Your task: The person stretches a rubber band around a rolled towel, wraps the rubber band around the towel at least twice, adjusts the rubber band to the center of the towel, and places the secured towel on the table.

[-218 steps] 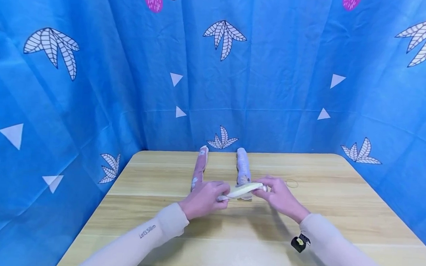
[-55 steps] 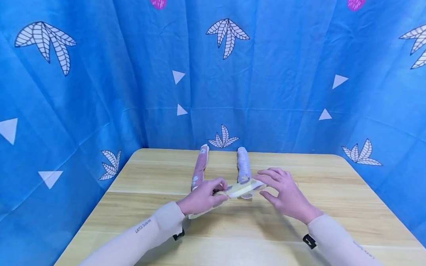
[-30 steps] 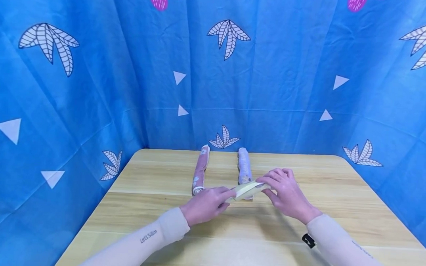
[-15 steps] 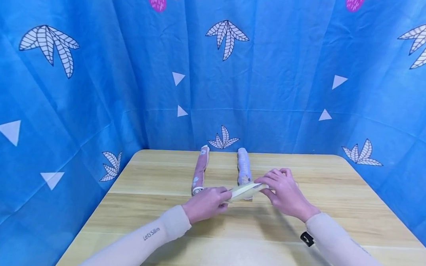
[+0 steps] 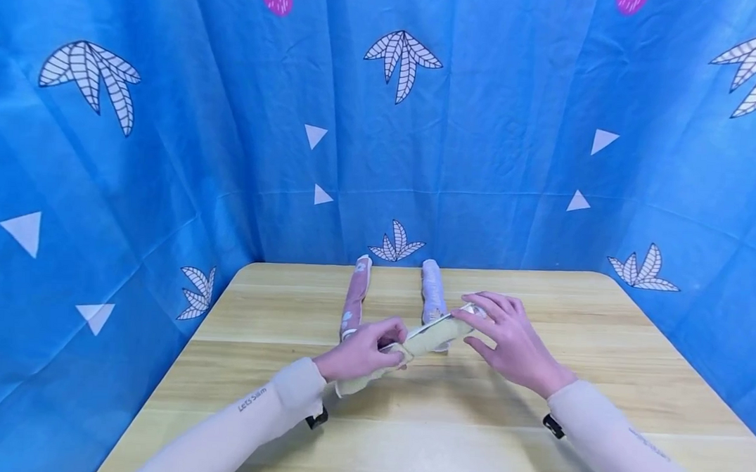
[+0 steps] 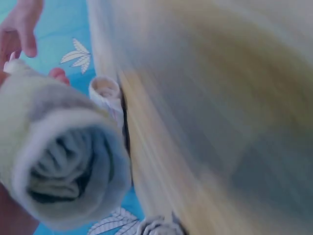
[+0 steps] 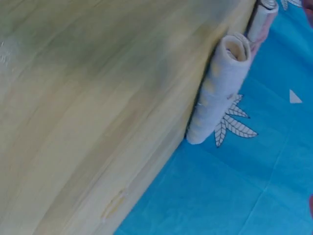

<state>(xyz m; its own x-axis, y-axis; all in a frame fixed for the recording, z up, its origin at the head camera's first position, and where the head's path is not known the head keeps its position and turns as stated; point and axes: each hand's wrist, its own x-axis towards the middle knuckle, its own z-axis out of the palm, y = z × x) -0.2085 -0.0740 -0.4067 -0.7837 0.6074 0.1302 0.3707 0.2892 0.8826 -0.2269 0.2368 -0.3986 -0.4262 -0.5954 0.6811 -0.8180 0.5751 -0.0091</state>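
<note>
A pale yellow-green rolled towel (image 5: 440,335) is held tilted above the table, its right end higher. My left hand (image 5: 363,349) grips it near the middle, thumb and fingers around it, and its left end sticks out below the palm. In the left wrist view the towel (image 6: 19,127) shows its spiral end close up. My right hand (image 5: 515,340) is at the other end, fingers loosely extended, fingertips at the towel and thumb apart from it. Behind lie a mauve rolled towel (image 5: 355,298) and a lavender rolled towel (image 5: 433,288).
A thin yellowish loop, like a rubber band (image 7: 115,204), lies on the wooden table (image 5: 502,438) in the right wrist view. A blue patterned curtain (image 5: 496,142) surrounds the table's back and sides.
Half a second ago both hands held the towel's ends. My left hand has since shifted its grip, leaving the left end protruding, and my right fingers have loosened. The towel has turned and tilted more.
</note>
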